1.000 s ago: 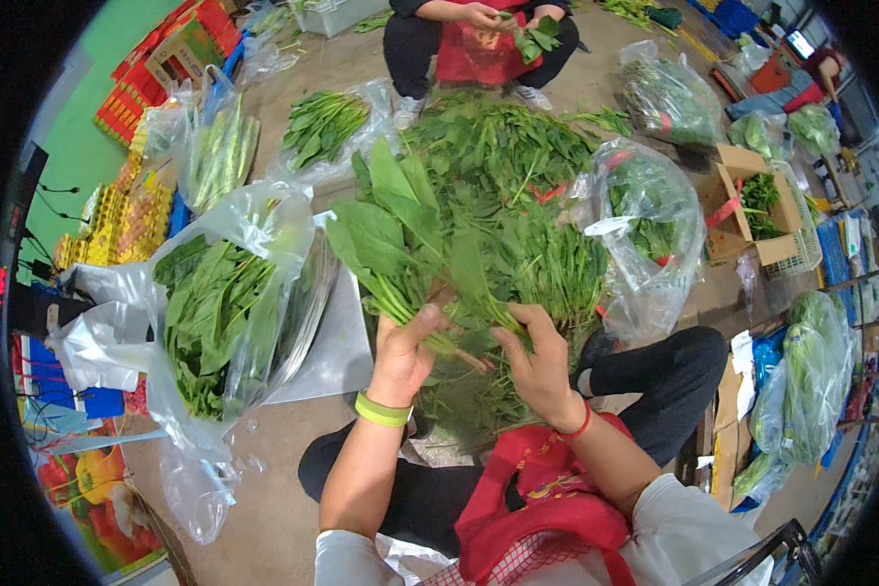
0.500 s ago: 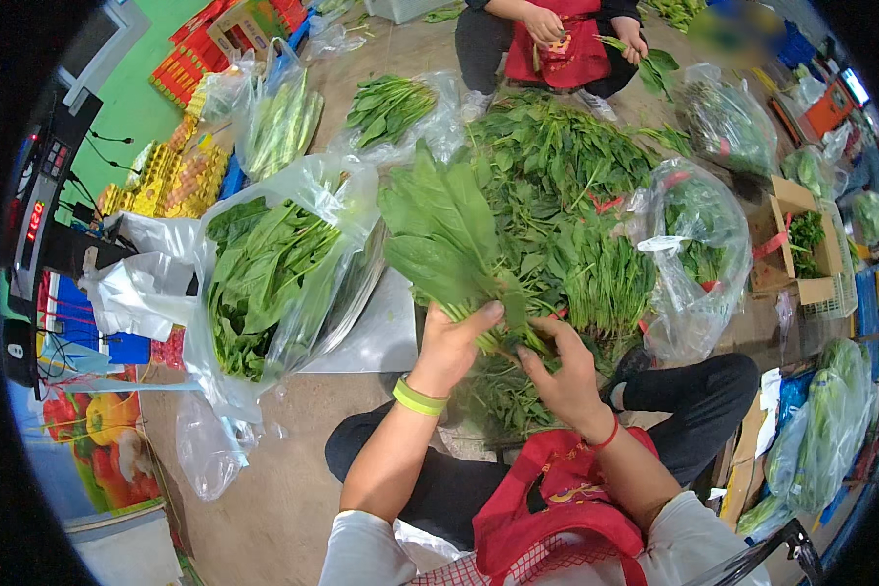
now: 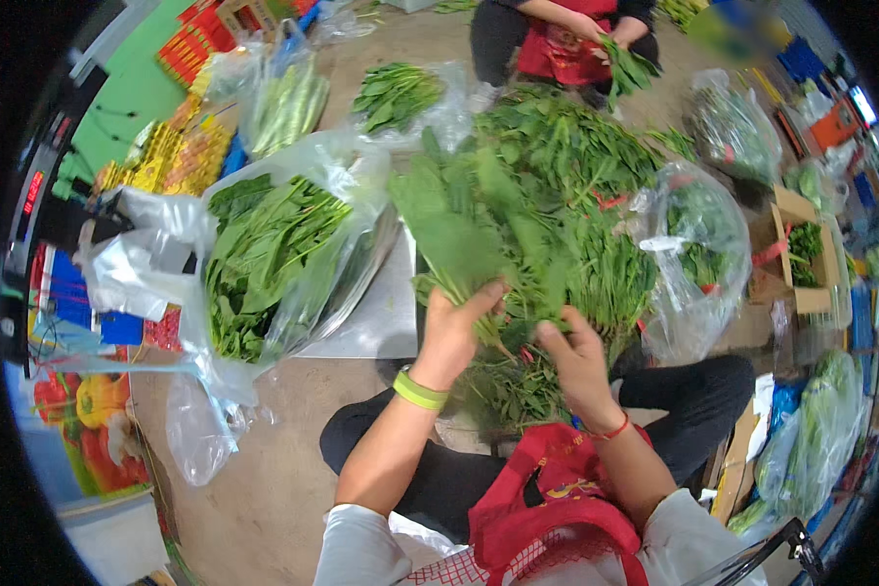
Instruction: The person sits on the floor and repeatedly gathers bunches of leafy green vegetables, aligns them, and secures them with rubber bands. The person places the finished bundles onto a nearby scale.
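Observation:
My left hand (image 3: 455, 330) is closed round the stems of a bunch of broad-leaved greens (image 3: 449, 230), held upright with the leaves pointing away from me. Just to its right, my right hand (image 3: 578, 363) pinches the lower end of a leafy stalk (image 3: 555, 278), which is smeared by motion. Beneath and beyond both hands spreads a large heap of the same kind of greens (image 3: 557, 142) on the floor. Left of the bunch, an opened clear plastic bag (image 3: 366, 176) holds more long-leaved greens (image 3: 273, 244).
Across the heap a co-worker's hands (image 3: 588, 29) hold a small bunch. Bagged greens (image 3: 698, 244) and a cardboard box (image 3: 820, 298) stand to the right. A flat metal plate (image 3: 376, 317) lies by the left bag. Egg trays (image 3: 181, 161) and a scale display (image 3: 34, 190) are further left.
My right hand has moved slightly right and down, away from the bunch, with a stalk now distinct in it. The co-worker's hands have come together round their greens. The view has shifted slightly.

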Tool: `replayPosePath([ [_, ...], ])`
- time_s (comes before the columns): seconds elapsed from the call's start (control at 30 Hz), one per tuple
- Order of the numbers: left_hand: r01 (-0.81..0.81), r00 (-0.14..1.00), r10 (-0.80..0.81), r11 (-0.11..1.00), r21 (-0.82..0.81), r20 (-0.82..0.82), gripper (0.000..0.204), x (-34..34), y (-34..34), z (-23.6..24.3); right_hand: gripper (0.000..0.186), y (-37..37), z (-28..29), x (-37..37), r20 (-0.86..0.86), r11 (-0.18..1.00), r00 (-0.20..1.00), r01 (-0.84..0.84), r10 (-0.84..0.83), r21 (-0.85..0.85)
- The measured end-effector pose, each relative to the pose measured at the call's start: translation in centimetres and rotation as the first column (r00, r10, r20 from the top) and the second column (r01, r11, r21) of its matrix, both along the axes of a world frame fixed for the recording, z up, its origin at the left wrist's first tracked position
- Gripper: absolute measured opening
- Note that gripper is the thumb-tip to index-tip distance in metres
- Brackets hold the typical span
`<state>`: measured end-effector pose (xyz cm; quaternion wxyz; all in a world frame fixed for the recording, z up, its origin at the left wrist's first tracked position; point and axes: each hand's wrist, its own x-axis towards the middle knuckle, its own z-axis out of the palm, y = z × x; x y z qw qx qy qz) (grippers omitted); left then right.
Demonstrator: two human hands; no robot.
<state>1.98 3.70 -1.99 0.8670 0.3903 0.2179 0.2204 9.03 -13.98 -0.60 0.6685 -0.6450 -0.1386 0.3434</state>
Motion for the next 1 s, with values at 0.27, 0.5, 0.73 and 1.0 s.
replayPosePath([
  [0.27,-0.094,0.987,0.048,0.947,-0.309,-0.156,0.025,-0.4,-0.3,-3.8,0.033,6.5,6.1,1.1,0.18,0.948,0.977,-0.163,0.117,0.272],
  [0.5,-0.085,0.994,0.099,0.968,-0.234,0.048,0.017,-1.7,-0.7,-0.6,0.021,25.5,10.1,-3.5,0.882,0.814,0.469,-0.494,-0.047,0.306],
  [0.73,0.07,0.982,-0.108,0.97,-0.233,-0.157,0.029,-0.1,-0.4,-4.1,0.032,36.8,2.7,3.2,0.915,0.875,-0.265,-0.302,0.305,-0.379],
  [1.0,0.23,0.934,-0.082,0.883,-0.409,0.348,0.061,-2.8,2.0,1.5,0.027,18.9,10.2,5.3,0.807,0.888,0.549,-0.454,0.216,0.071],
])
